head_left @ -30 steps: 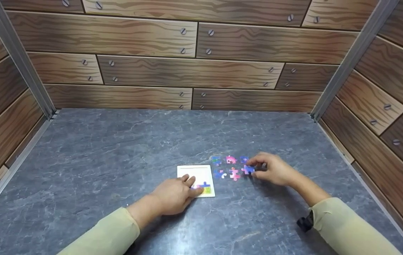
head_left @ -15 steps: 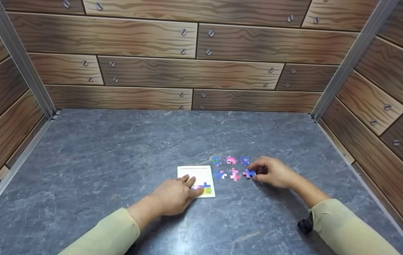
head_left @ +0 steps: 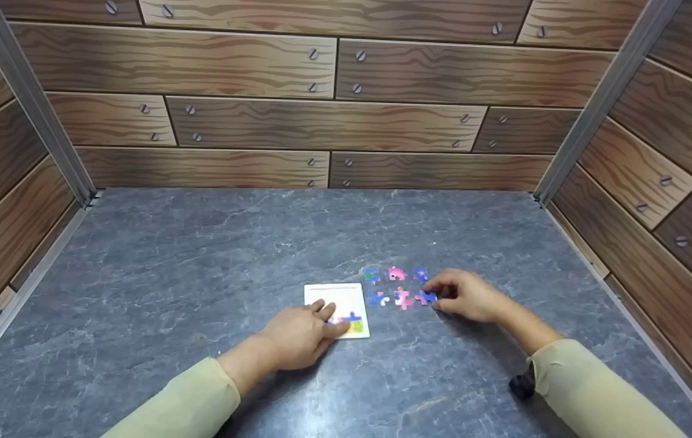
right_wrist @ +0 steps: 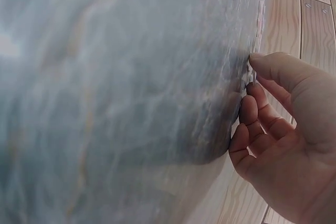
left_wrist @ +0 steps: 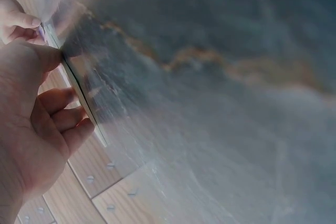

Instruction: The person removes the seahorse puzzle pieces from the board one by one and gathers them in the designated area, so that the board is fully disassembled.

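My left hand [head_left: 298, 336] rests on a white puzzle tray [head_left: 335, 296], its fingers pressing the surface. Part of the tray's lower left is hidden under that hand. Yellow-green, blue and pink pieces fill the visible bottom of the tray. In the left wrist view the tray [left_wrist: 79, 88] appears edge-on beneath the fingers. At the right end of a group of loose pieces, my right hand [head_left: 470, 295] pinches a blue and pink puzzle piece [head_left: 425, 297] between thumb and index finger, low at the tabletop. The right wrist view has the right hand [right_wrist: 283, 114] with its fingertips at the table surface.
Several loose puzzle pieces lie in two rows right of the tray, among them a pink one [head_left: 396, 274], a blue one [head_left: 420, 274] and a pink-white one [head_left: 403, 298]. Wood-patterned walls [head_left: 249, 121] enclose the grey marbled table [head_left: 200, 243].
The right hand has shifted slightly toward me with the blue and pink puzzle piece, bringing it level with the lower row. The left hand and tray have stayed still.
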`<move>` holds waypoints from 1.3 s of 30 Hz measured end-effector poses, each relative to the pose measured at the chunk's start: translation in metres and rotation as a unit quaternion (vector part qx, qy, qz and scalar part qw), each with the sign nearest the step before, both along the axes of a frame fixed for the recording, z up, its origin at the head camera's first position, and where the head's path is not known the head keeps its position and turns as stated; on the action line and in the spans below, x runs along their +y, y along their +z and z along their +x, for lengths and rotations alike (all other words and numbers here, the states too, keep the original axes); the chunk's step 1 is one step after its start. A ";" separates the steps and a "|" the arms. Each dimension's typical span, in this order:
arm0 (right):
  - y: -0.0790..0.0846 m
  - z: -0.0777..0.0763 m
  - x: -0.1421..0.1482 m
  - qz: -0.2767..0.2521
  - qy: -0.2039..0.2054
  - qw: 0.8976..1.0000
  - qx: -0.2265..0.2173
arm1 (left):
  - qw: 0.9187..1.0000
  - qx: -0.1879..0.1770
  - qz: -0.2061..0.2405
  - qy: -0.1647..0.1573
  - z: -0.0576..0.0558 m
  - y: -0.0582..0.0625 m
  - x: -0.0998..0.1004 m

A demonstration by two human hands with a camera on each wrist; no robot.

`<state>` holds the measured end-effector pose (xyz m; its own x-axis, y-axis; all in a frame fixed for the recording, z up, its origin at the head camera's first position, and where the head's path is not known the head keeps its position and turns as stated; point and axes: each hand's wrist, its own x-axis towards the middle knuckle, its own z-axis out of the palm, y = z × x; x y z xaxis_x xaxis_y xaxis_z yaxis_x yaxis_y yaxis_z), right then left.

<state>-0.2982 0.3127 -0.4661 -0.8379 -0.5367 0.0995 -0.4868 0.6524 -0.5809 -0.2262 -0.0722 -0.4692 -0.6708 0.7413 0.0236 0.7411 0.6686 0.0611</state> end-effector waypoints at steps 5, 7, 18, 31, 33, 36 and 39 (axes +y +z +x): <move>0.001 -0.002 0.001 0.001 0.000 1.000 -0.002 | 1.000 -0.006 0.002 0.006 -0.001 0.001 0.000; 0.001 -0.002 0.001 -0.001 0.001 1.000 -0.005 | 1.000 -0.011 0.000 0.010 -0.001 0.001 0.000; -0.001 -0.003 0.002 -0.007 -0.004 1.000 -0.020 | 1.000 -0.009 0.006 0.007 -0.001 0.001 -0.001; -0.004 -0.004 0.003 -0.015 0.009 1.000 -0.017 | 1.000 0.012 0.001 -0.003 0.000 0.000 -0.001; -0.004 -0.003 0.003 -0.017 0.010 1.000 -0.017 | 1.000 0.006 0.001 0.000 0.000 -0.001 0.000; -0.005 -0.003 0.003 -0.020 0.011 1.000 -0.016 | 1.000 0.000 0.002 0.003 0.001 0.000 0.000; -0.006 -0.002 0.004 -0.024 0.012 1.000 -0.016 | 1.000 -0.002 0.003 0.004 0.001 -0.001 0.000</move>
